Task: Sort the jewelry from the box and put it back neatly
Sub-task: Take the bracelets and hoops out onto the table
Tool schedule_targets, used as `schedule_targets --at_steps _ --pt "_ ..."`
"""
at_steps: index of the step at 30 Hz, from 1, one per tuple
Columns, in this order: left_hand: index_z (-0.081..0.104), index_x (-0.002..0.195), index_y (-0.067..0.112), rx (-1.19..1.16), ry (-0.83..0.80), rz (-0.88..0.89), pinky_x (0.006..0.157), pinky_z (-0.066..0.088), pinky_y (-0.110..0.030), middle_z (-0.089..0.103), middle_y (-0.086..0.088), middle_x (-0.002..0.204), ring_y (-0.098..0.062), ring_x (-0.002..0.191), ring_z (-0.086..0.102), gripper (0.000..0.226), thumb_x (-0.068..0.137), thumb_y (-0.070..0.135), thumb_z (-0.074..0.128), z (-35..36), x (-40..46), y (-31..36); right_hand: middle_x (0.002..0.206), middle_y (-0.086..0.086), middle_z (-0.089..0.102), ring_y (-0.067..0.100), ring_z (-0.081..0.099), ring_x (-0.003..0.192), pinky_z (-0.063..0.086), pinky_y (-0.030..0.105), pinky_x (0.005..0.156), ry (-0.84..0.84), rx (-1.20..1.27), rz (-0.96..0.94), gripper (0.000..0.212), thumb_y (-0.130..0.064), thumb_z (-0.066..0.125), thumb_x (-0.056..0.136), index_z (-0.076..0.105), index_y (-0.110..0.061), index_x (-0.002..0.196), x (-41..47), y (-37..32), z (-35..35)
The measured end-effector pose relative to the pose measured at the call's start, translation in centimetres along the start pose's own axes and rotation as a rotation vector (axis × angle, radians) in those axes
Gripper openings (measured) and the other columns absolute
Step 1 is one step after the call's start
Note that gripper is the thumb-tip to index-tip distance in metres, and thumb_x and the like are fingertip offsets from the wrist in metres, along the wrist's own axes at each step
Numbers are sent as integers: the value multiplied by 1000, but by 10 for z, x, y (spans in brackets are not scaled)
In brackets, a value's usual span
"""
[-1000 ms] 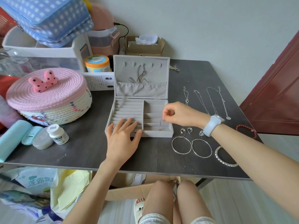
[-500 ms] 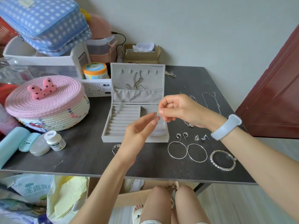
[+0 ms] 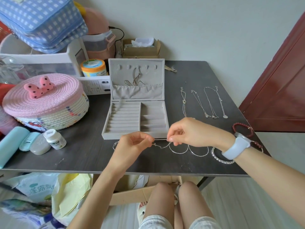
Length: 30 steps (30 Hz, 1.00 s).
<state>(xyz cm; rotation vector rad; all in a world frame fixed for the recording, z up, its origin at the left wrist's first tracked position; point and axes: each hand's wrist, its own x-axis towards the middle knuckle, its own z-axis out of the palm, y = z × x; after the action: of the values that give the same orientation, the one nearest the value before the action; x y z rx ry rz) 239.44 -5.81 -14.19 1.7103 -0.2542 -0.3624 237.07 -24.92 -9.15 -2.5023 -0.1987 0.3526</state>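
**Chain in Both Hands, Box Nearly Bare**

Stretching a thin silver chain (image 3: 160, 145) between them, the left hand (image 3: 132, 144) and right hand (image 3: 186, 132) meet just below the front edge of the open jewelry box (image 3: 137, 119), at the centre of the frame. Each hand is closed to a pinch, thumb against fingertips, on one end of the chain, which sags a little in the middle above the bench (image 3: 82, 154).

As for progress, I would judge the sorting mostly done and the putting back hardly begun. The box's ring rolls and side compartments look empty from here; only a cord (image 3: 136, 78) hangs from the hooks in the lid. Right of the box, toward the upper right of the bench, four necklaces (image 3: 204, 103) lie in separate straight lines. Lower right, two large hoops (image 3: 188, 150) sit side by side, partly behind the right hand, with a sparkly bangle (image 3: 221, 158) beside them and a red bead bracelet (image 3: 241, 129) near the bench's right edge. Another small silver piece (image 3: 115, 144) peeks out left of the left hand; I cannot tell what it is.

What seems left is to lay down this chain with its kind, then return everything to the box.
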Motion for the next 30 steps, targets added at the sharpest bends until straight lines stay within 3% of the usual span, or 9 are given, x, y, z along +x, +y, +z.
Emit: schedule_targets --at_steps 4,7,10,14,18,21,24,30 --pt "65 85 -6 -74 8 -18 85 49 -22 71 -2 85 -5 83 64 28 89 20 56 -3 -4 -3 76 -4 64 9 54 72 45 27 77 72 160 5 14 -18 58 86 61 -24 74 0 6 10" --pt "63 81 -3 -163 21 -40 76 48 -18 70 5 77 -2 80 64 29 90 23 53 -5 -8 -5 88 16 63 16 50 75 41 26 66 159 526 48 15 -12 57 86 63 -20 75 -1 7 17" --pt "62 75 7 -139 59 -57 64 44 -16 68 6 68 0 69 60 22 88 23 55 -5 -12 -7 81 11 65 17 54 65 40 18 56 173 844 67 17 -4 52 89 61 -12 76 -1 5 27" --pt "64 73 10 70 215 -58 49 39 -12 67 3 60 0 48 52 17 86 21 62 -2 -12 -14 61 -1 61 4 53 45 40 12 48 212 567 142 16 -7 54 87 58 -15 74 0 3 41" --pt "64 72 21 445 283 16 57 44 -14 65 8 57 -1 53 58 13 84 27 64 1 -11 -22 57 -8 61 -5 49 38 41 10 49 230 300 180 17 -15 54 85 59 -22 71 5 0 54" --pt "67 78 22 626 290 -11 65 50 -25 66 8 62 -11 67 62 16 84 36 62 4 -12 -25 55 -9 63 -5 54 50 46 22 65 247 190 188 16 -18 54 83 62 -24 71 9 -3 62" --pt "66 84 23 837 324 -13 69 47 -29 67 4 76 -23 78 61 21 87 41 56 4 -12 -24 64 -5 68 10 63 73 50 28 76 276 122 200 15 -19 53 83 64 -24 74 11 -6 65" --pt "58 113 24 910 426 114 67 44 -31 67 3 86 -24 84 62 28 88 36 54 2 -5 -19 98 -8 68 17 60 92 46 28 75 389 -56 150 16 -24 52 87 66 -25 93 19 -8 61"
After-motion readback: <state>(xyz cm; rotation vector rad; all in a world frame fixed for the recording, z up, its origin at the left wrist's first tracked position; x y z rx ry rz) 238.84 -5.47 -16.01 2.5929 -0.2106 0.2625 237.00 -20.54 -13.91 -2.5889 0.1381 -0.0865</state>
